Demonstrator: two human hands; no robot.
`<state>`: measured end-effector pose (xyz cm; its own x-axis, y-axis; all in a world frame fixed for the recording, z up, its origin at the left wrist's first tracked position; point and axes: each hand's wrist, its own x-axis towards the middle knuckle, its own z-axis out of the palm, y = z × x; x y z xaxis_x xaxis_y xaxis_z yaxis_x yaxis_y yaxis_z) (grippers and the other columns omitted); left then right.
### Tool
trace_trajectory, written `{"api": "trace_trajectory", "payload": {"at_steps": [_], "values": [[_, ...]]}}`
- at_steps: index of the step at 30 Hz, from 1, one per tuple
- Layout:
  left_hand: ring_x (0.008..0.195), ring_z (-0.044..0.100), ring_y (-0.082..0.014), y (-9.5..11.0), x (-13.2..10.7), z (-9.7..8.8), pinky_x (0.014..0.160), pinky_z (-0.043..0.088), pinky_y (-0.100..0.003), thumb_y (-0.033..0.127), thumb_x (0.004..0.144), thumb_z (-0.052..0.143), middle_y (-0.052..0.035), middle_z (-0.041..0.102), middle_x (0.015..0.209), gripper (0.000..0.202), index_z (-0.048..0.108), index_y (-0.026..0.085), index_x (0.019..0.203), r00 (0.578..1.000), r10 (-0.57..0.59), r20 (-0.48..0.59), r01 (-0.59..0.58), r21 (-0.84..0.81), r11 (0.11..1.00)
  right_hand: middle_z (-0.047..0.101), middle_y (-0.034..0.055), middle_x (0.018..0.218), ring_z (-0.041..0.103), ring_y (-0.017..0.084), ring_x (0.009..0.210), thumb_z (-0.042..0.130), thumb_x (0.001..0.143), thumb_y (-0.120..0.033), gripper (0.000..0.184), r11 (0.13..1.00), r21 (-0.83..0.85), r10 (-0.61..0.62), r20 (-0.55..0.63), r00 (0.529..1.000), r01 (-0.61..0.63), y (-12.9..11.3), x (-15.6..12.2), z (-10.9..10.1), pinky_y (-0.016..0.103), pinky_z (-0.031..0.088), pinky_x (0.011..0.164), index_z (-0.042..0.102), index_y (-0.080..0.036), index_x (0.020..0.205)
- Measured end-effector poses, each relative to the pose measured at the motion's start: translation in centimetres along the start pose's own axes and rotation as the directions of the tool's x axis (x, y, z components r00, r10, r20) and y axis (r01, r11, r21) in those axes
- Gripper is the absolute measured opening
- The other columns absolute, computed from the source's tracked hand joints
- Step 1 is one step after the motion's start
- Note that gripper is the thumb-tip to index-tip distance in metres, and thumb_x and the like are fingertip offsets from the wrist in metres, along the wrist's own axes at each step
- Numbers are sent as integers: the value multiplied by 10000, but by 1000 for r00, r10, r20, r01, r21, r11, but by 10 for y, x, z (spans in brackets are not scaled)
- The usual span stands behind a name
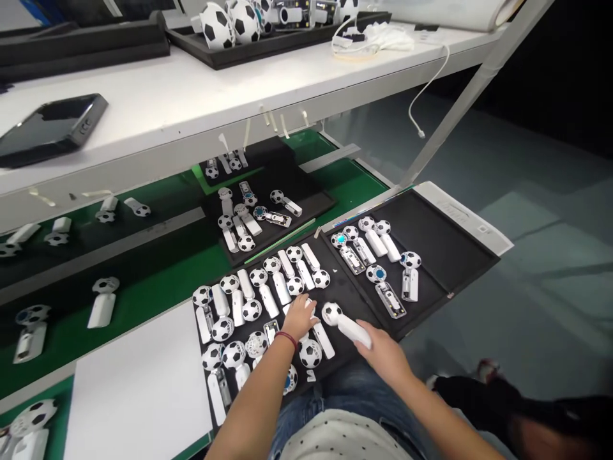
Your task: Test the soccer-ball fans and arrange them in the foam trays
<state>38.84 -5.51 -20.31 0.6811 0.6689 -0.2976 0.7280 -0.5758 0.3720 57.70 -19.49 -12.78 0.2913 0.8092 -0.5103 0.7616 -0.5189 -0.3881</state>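
Observation:
My right hand (385,358) is closed around the white handle of a soccer-ball device (352,329), held over the right part of a black tray (342,287). The device's black-and-white ball head points left, toward my other hand. My left hand (299,317) reaches down into the tray, its fingers curled on another soccer-ball device (310,306) that they partly hide. Around it lie several more of these devices in rows, some with ball heads up and some down. Just below my left fingers is one ball head (310,353).
To the right, a second black tray (440,255) holds several devices, some with open casings. Behind is another black tray (306,198). A white sheet (138,390) lies left on the green bench. Overhead, a white shelf (158,89) carries a black phone-like device (52,124) and a dangling cable (431,80).

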Motion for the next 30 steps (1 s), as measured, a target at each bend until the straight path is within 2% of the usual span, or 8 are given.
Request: {"api": "trace_trajectory", "payload": {"at_steps": [3, 5, 8, 12, 17, 25, 28, 30], "values": [[1304, 301, -322, 4, -4, 4, 1041, 272, -514, 341, 816, 571, -150, 365, 1406, 486, 473, 189, 1267, 999, -30, -38, 31, 18, 999, 636, 119, 960, 596, 306, 899, 499, 819, -443, 465, 993, -118, -6, -21, 1000, 3, -10, 4, -36, 379, 412, 762, 493, -242, 1239], [1319, 274, -330, 9, -7, 6, 1058, 241, -513, 315, 815, 563, -151, 344, 1425, 493, 460, 216, 1287, 997, -46, -61, 47, 23, 999, 652, 120, 900, 601, 305, 878, 521, 801, -486, 445, 984, -176, -34, -4, 999, 32, -27, 28, -40, 383, 410, 757, 538, -236, 1169], [1340, 228, -338, 15, -16, 8, 1062, 209, -546, 284, 827, 525, -135, 308, 1455, 473, 456, 229, 1291, 994, -71, -81, 74, 28, 997, 654, 117, 897, 599, 266, 893, 542, 814, -456, 361, 972, -222, -69, 49, 996, 79, -62, 80, -20, 383, 420, 795, 589, -191, 1054], [1345, 211, -354, 24, -29, 12, 1049, 198, -589, 267, 837, 487, -138, 286, 1470, 483, 429, 213, 1314, 989, -117, -91, 119, 16, 993, 614, 97, 988, 590, 209, 902, 484, 875, -484, 464, 977, -205, -42, 80, 996, 57, -89, 125, 21, 415, 453, 830, 507, -125, 1168], [1366, 142, -366, 35, -41, 19, 1051, 204, -571, 325, 812, 540, -157, 209, 1494, 569, 374, 269, 1354, 983, -152, -104, 149, -32, 988, 606, 78, 972, 600, 184, 855, 409, 920, -477, 435, 996, -93, 7, 124, 992, 4, -65, 124, 44, 403, 482, 801, 506, -126, 1159], [1344, 254, -305, 36, -71, 14, 1061, 240, -543, 255, 805, 510, -111, 340, 1447, 461, 491, 270, 1265, 950, -257, -177, 232, -149, 961, 617, 18, 788, 598, 119, 645, 418, 939, -368, 291, 981, 175, -138, 340, 930, 82, -14, 119, 23, 291, 498, 652, 549, -120, 1017], [1321, 303, -278, 20, -108, 14, 1073, 271, -491, 202, 823, 432, -93, 418, 1388, 419, 525, 231, 1230, 873, -420, -249, 376, -205, 904, 641, 12, 765, 618, 144, 701, 517, 869, -273, 190, 966, 214, -224, 426, 876, 143, 0, 105, 26, 275, 479, 682, 551, -144, 1004], [1290, 345, -278, 1, -140, 18, 1069, 297, -474, 200, 837, 384, -121, 447, 1344, 395, 542, 178, 1199, 774, -559, -299, 501, -252, 828, 659, 28, 794, 626, 168, 755, 515, 840, -252, 235, 960, 220, -258, 440, 860, 175, 7, 98, 31, 273, 468, 715, 535, -150, 1051]]}}
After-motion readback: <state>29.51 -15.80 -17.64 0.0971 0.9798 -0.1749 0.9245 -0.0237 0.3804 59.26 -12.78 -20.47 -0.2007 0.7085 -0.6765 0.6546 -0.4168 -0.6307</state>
